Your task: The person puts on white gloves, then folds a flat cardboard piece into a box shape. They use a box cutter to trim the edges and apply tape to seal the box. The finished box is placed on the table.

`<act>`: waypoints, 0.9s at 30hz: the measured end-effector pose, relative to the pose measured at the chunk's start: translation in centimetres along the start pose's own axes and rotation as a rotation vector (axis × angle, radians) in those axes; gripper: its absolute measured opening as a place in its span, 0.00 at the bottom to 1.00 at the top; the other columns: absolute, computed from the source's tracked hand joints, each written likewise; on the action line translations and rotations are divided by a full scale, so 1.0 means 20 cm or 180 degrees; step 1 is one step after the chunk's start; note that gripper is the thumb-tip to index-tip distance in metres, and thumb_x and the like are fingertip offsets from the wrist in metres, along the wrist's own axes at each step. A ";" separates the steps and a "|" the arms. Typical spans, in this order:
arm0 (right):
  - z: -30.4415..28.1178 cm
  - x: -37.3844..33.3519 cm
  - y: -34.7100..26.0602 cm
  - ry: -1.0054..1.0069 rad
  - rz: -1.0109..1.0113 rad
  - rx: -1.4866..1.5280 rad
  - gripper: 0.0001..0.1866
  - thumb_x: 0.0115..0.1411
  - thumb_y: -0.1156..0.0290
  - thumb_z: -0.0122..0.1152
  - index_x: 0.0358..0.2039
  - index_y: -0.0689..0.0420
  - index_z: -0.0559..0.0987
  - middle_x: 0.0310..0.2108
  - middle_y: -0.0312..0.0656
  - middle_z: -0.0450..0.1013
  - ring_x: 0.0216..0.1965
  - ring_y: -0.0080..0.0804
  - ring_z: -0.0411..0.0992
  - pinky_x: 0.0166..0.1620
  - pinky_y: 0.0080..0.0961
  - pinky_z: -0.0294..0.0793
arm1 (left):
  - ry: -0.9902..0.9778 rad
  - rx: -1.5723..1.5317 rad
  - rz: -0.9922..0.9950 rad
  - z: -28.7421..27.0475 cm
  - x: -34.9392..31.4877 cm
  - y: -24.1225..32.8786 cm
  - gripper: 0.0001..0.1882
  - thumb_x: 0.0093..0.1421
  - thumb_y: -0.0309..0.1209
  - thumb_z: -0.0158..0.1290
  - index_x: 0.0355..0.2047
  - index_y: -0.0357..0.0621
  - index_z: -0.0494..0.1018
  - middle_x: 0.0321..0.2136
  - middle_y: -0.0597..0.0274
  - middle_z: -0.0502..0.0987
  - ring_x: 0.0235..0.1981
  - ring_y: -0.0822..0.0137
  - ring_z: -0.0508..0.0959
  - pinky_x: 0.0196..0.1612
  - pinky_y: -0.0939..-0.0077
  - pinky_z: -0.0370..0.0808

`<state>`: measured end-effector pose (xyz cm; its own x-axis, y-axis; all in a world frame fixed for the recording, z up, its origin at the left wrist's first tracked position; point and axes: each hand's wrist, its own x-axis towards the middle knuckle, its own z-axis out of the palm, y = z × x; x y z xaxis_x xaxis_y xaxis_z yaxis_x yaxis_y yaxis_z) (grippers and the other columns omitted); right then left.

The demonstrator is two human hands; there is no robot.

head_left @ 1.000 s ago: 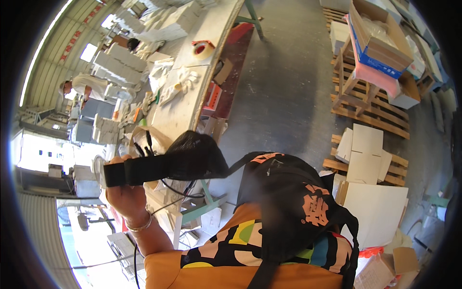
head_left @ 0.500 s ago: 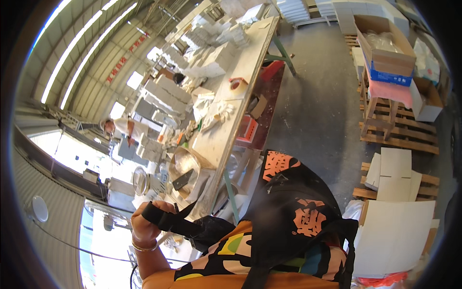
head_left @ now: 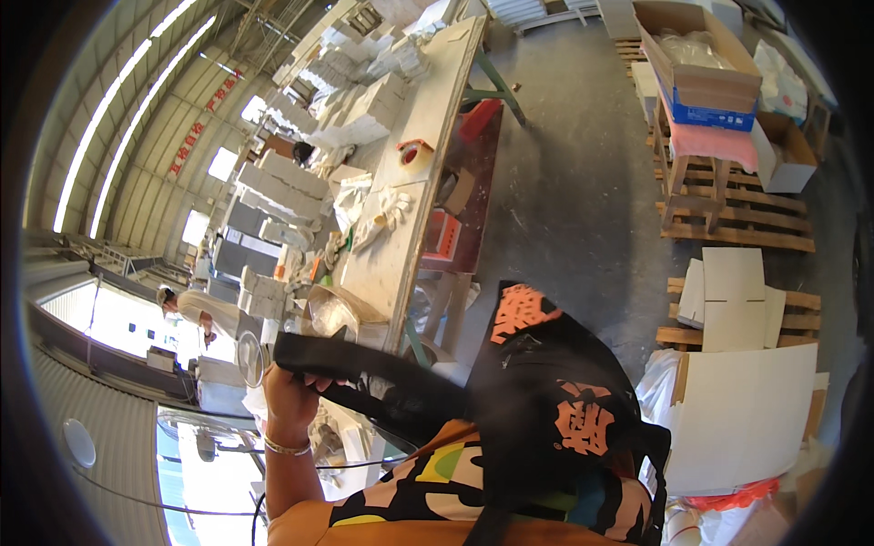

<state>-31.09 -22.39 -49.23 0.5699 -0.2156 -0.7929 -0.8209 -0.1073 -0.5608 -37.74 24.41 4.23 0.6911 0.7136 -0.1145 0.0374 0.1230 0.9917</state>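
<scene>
My left hand (head_left: pixel 289 393) is raised at the lower left, a bracelet on its wrist. Its fingers are closed around a wide black strap (head_left: pixel 369 359), which stretches across to a black apron (head_left: pixel 537 400) with orange printing. The apron lies over my patterned, orange-edged top (head_left: pixel 442 482), bunched up and partly blurred. No part of my right hand shows; the apron may be covering it. Just beyond the strap, a clear round plastic-lined tub (head_left: pixel 332 311) stands on the end of the long worktable (head_left: pixel 401 218).
On the worktable are pale gloves (head_left: pixel 382 214), a tape roll (head_left: pixel 414 156) and stacked white blocks (head_left: pixel 364 109). Another person (head_left: pixel 196 309) stands beyond it at left. Along the right are wooden pallets (head_left: pixel 737 214), an open carton (head_left: pixel 696 64) and a large white board (head_left: pixel 746 419).
My left hand has shifted slightly right, and the strap is now pulled out longer and straighter. The whole view has tilted, so the table appears farther left. The other person now leans forward.
</scene>
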 end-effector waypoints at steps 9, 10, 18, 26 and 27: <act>-0.03 -0.30 -0.28 0.0070 -0.0026 0.0450 0.11 0.65 0.65 0.56 0.40 0.59 0.78 0.30 0.36 0.74 0.33 0.25 0.73 0.37 0.24 0.73 | -0.0250 -0.0279 -0.0841 0.15 0.20 -0.23 0.09 0.58 0.25 0.39 0.22 0.42 0.65 0.15 0.70 0.58 0.15 0.73 0.59 0.24 0.74 0.64; -0.03 -0.33 -0.31 0.0121 -0.0046 0.0504 0.11 0.65 0.65 0.56 0.40 0.59 0.78 0.30 0.36 0.74 0.33 0.25 0.73 0.38 0.24 0.73 | -0.0140 -0.0345 -0.0890 0.14 0.24 -0.28 0.09 0.64 0.31 0.43 0.30 0.42 0.69 0.15 0.74 0.58 0.13 0.78 0.59 0.20 0.77 0.65; -0.05 -0.62 -0.57 0.0227 -0.0160 0.0898 0.11 0.65 0.66 0.56 0.42 0.59 0.78 0.31 0.37 0.75 0.34 0.25 0.73 0.39 0.24 0.73 | -0.0386 -0.1195 -0.1811 0.23 0.39 -0.56 0.10 0.59 0.24 0.48 0.42 0.42 0.72 0.16 0.77 0.59 0.14 0.81 0.56 0.22 0.81 0.56; -0.01 -0.87 -0.74 0.0357 -0.0240 0.1175 0.12 0.65 0.66 0.56 0.43 0.60 0.78 0.32 0.37 0.75 0.34 0.26 0.74 0.40 0.24 0.74 | -0.0323 -0.1428 -0.2568 0.35 0.48 -0.77 0.12 0.58 0.22 0.47 0.43 0.42 0.70 0.21 0.71 0.67 0.15 0.81 0.58 0.23 0.83 0.57; 0.00 -0.90 -0.75 0.0353 -0.0246 0.1206 0.12 0.65 0.66 0.56 0.44 0.60 0.78 0.32 0.37 0.75 0.34 0.26 0.74 0.40 0.24 0.74 | -0.0222 -0.1401 -0.2590 0.37 0.49 -0.77 0.12 0.58 0.22 0.47 0.44 0.42 0.70 0.23 0.69 0.69 0.15 0.81 0.58 0.23 0.83 0.57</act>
<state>-29.02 -16.93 -26.42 0.6051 -0.3265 -0.7261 -0.6927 0.2336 -0.6823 -26.10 24.40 -11.82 0.6148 0.2513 -0.7476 0.2624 0.8287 0.4943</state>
